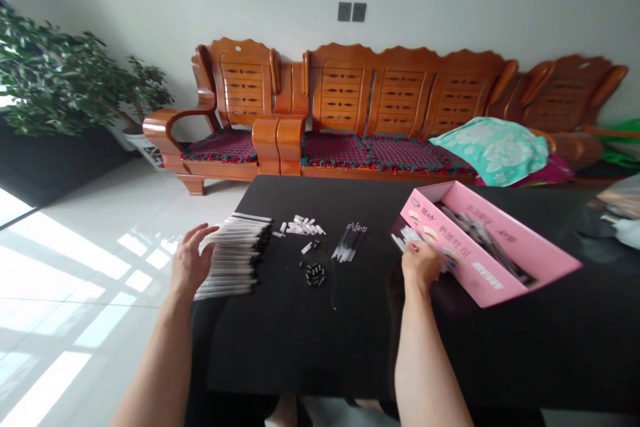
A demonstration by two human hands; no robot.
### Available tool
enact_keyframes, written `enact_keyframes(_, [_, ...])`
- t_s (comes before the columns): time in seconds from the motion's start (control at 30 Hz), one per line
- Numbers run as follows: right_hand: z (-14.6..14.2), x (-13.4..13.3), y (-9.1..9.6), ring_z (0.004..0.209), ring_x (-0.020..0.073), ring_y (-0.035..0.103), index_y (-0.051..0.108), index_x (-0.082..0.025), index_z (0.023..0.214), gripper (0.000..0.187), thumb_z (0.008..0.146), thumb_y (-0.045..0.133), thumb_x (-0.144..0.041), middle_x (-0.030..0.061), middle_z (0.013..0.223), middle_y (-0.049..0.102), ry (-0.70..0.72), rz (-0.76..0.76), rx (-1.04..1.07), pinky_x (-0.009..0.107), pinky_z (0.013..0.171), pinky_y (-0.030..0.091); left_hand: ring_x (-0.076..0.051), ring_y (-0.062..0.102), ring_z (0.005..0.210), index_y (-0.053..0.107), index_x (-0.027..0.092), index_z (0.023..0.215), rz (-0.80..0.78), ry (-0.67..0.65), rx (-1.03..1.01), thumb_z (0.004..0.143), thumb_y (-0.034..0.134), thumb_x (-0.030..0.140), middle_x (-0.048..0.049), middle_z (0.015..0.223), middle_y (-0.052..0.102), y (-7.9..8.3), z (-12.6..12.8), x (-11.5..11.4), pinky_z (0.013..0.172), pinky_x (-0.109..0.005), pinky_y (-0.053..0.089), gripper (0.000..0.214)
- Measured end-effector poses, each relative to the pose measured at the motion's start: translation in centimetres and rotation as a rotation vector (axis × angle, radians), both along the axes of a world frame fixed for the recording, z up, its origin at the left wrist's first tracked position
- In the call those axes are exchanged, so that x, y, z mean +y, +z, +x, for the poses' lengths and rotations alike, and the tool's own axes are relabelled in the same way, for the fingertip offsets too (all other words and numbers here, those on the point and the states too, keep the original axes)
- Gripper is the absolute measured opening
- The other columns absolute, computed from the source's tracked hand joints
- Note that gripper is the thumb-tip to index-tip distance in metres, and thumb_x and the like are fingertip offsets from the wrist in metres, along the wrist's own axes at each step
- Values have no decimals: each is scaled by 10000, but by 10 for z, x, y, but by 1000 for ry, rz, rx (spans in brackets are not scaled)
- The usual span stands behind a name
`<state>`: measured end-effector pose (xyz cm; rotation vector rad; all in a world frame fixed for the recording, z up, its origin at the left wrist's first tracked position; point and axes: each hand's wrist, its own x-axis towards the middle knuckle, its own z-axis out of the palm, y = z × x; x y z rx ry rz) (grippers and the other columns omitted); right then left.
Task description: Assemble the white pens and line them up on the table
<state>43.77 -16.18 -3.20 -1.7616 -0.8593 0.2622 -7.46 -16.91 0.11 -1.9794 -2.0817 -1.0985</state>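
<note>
White tubes (233,256), probably light, stiff and apt to roll, best pinched mid-length, right of the wide-spread left hand (192,257); pale pieces (409,235) at the curled right hand (421,261), grip unclear.

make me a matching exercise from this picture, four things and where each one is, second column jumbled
1. left hand
2. right hand
3. small black pieces
4. turquoise cloth

A. on the wooden bench
B. by the pink box
C. at the row of white tubes
D. clustered on the black table

Pairs: 1-C, 2-B, 3-D, 4-A
</note>
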Motion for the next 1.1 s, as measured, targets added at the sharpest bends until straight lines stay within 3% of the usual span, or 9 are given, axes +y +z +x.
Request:
enact_keyframes(0.1, [-1,0,-9,787,339,686,615,-215,527,132,597,706,-149,82,557,636,-91,-4,-125,472,701,521,-268,577,1157,650,223,1174,58,4,-34,885,481,277,-81,1279,607,14,23,1,1015,-412,442,339])
enact_keyframes(0.2, [-7,1,-12,831,352,679,525,-238,446,256,565,726,-135,66,498,575,21,68,-60,510,732,515,-247,594,1133,654,217,1174,94,-24,-87,887,502,272,-68,1253,626,26,58,3,1008,-379,445,328])
enact_keyframes(0.3, [-12,2,-9,842,361,682,543,-239,486,244,588,738,-135,69,513,579,-16,30,-107,515,733,513,-226,625,1041,675,215,1130,87,-117,-135,878,532,272,-54,1132,669,30,103,6,951,-343,469,295])
enact_keyframes(0.43, [-15,1,-4,851,381,687,593,-225,568,160,626,727,-160,112,619,660,-165,-124,-272,561,754,501,-148,628,762,710,205,1007,-50,-335,-208,865,590,230,-34,957,679,23,170,7,753,-253,494,188])
enact_keyframes(0.6, [-18,0,-5,821,385,691,591,-220,513,187,608,739,-156,111,583,650,-140,-167,-276,588,773,485,-181,628,874,732,201,959,-234,-502,-24,843,650,201,-52,917,679,5,231,7,794,-270,475,142])
enact_keyframes(0.73, [-19,0,-3,802,344,697,669,-218,640,69,664,728,-191,109,612,672,-188,-144,-331,521,749,515,-216,611,919,746,209,927,-287,-510,139,842,669,275,-67,914,668,-5,245,8,813,-307,455,132])
enact_keyframes(0.83, [-15,0,-5,778,337,694,638,-219,607,120,645,749,-191,106,634,677,-202,-211,-340,508,709,524,-217,605,901,747,207,906,-296,-508,177,858,643,274,-71,895,661,-9,244,9,801,-314,445,133])
enact_keyframes(1.0, [-14,2,-11,806,320,687,571,-230,494,246,600,794,-229,90,576,646,-41,-122,-205,458,690,521,-219,602,901,726,191,862,-310,-468,215,885,556,222,-83,893,657,-11,244,10,794,-317,432,175])
enact_keyframes(1.1, [-19,2,-9,790,322,695,633,-220,533,180,614,793,-236,102,574,660,-8,-273,-342,445,704,508,-225,612,890,701,171,838,-313,-416,248,896,494,198,-96,884,656,-12,247,11,776,-323,431,217])
